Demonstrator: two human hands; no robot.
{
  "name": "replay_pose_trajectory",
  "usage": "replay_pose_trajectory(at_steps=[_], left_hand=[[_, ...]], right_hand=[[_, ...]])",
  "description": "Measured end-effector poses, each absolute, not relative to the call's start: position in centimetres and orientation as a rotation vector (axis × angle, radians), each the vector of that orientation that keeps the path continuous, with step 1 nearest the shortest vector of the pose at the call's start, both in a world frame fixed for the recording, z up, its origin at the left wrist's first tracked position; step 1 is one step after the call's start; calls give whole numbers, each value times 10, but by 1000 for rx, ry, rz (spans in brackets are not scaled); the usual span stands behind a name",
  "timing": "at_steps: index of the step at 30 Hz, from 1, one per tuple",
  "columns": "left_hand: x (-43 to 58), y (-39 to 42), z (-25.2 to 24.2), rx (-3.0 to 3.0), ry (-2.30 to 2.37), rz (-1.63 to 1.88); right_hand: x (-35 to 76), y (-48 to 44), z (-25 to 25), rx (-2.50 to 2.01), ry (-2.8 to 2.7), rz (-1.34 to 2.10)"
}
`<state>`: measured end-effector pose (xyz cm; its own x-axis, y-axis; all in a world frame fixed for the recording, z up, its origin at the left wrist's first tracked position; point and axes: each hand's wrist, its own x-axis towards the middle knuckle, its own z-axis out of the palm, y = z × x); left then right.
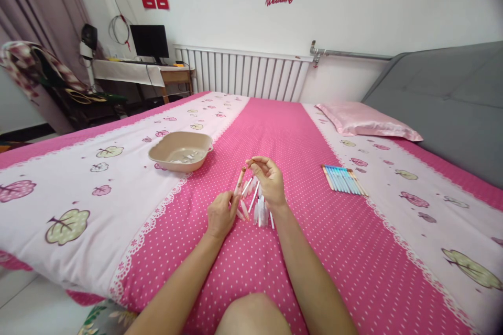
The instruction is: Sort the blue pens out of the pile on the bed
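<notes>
My left hand (222,213) is closed around a slim peach pen barrel (240,179) with a brown upper end, held nearly upright over the bed. Just above and to the right of that end, my right hand (268,178) has thumb and forefinger pinched together. Whatever sits in this pinch is too small to make out. Beneath and between both hands lies a loose pile of thin white sticks (253,197) and clear, pink-tipped pieces (244,209), partly hidden by my fingers. Off to the right, a neat row of pens (345,180) in blue and peach tones lies side by side.
A beige plastic basin (181,165) with small whitish pieces inside rests to the left on the pink bedspread (267,120). A pink pillow (365,119) lies by the grey headboard (444,94). Beyond the bed are a white radiator (243,72) and a desk with a monitor (150,42).
</notes>
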<state>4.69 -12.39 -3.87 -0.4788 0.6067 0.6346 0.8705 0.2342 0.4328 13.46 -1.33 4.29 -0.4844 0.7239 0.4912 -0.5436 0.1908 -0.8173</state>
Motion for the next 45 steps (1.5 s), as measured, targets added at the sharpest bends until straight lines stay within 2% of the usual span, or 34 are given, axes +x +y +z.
replay_pose_trajectory(at_steps=[45], left_hand=[[45,-124,-40,-1401,-2091,-1081]], right_hand=[[137,-15,43,-290,-1658,1275]])
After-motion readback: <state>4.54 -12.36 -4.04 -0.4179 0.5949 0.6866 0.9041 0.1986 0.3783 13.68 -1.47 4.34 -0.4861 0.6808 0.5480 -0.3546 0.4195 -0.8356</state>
